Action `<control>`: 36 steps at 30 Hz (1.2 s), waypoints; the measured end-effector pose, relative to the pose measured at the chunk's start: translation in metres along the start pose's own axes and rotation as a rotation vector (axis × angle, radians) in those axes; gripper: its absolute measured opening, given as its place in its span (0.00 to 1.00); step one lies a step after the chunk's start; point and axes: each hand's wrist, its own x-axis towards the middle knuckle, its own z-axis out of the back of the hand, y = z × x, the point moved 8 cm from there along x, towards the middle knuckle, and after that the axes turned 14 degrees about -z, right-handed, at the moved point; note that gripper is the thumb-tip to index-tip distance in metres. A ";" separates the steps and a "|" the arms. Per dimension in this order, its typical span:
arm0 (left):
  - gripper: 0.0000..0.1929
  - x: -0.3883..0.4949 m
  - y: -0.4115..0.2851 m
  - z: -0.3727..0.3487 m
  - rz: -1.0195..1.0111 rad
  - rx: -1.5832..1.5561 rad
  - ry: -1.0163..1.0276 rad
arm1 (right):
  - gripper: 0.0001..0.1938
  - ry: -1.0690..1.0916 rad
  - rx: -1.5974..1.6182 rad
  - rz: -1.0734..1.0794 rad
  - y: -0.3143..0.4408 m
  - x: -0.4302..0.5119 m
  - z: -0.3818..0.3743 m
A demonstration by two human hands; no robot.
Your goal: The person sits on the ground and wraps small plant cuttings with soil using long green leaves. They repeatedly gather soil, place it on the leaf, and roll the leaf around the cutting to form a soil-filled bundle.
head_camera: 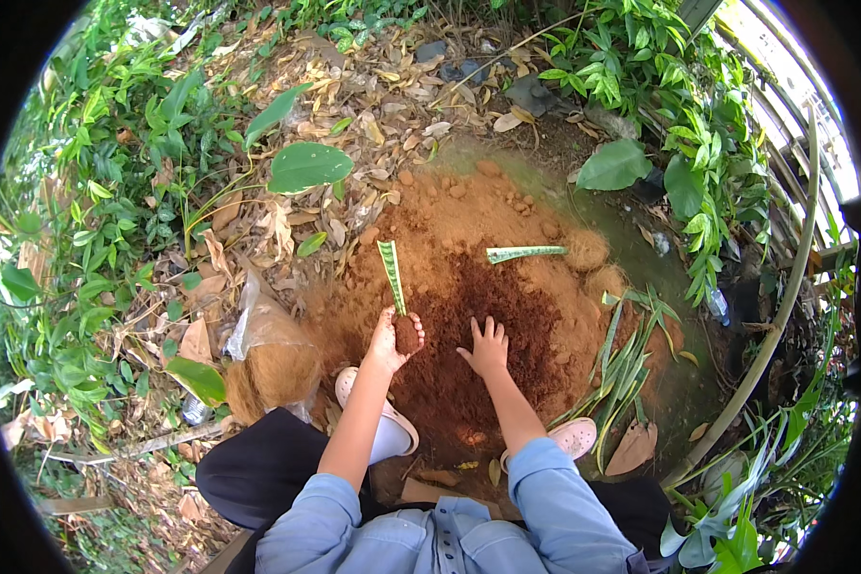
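My left hand [393,340] cups a ball of brown soil [406,336], and a banded snake plant leaf cutting [392,276] stands up out of it. My right hand [486,346], fingers spread, rests on or just over the dark brown loose soil [488,301] and holds nothing that I can see. Beyond it a second snake plant leaf cutting [525,253] lies flat on the lighter orange-brown soil [438,215]. Its right end is close to two balls of tan fibre [587,249].
A clear plastic bag of coconut-like fibre [281,369] lies left of my feet. Right of the heap is a bunch of long narrow green leaves [628,351]. A bent wooden pole [775,330] curves along the right side. Dry leaves [373,107] cover the ground behind.
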 end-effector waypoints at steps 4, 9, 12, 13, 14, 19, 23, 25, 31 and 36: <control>0.24 -0.001 0.000 -0.001 0.015 -0.007 -0.024 | 0.31 0.208 0.190 0.011 0.008 0.001 -0.008; 0.25 -0.004 -0.001 -0.007 0.012 -0.002 0.007 | 0.23 0.379 0.623 -0.057 -0.011 0.008 -0.007; 0.25 -0.010 0.000 -0.008 0.006 0.013 0.022 | 0.20 0.455 1.034 -0.201 -0.032 0.014 -0.004; 0.25 -0.013 0.001 -0.010 0.006 0.012 0.031 | 0.20 0.482 1.181 -0.272 -0.041 0.012 -0.004; 0.25 -0.016 0.001 -0.011 -0.003 0.028 0.033 | 0.21 0.493 1.346 -0.305 -0.044 0.011 -0.002; 0.25 -0.034 0.006 -0.022 0.015 0.014 0.074 | 0.12 0.559 1.954 -0.421 -0.065 -0.010 0.015; 0.26 -0.049 0.007 -0.038 0.043 -0.025 0.144 | 0.15 0.618 2.217 -0.350 -0.068 -0.028 0.040; 0.27 -0.057 0.006 -0.051 0.088 -0.047 0.199 | 0.19 0.663 2.306 -0.351 -0.068 -0.037 0.049; 0.25 -0.087 -0.026 -0.102 0.010 0.084 0.186 | 0.22 0.642 2.251 -0.319 -0.068 -0.060 0.077; 0.28 -0.129 -0.082 -0.156 -0.194 0.334 0.211 | 0.12 0.654 2.182 -0.194 -0.067 -0.083 0.125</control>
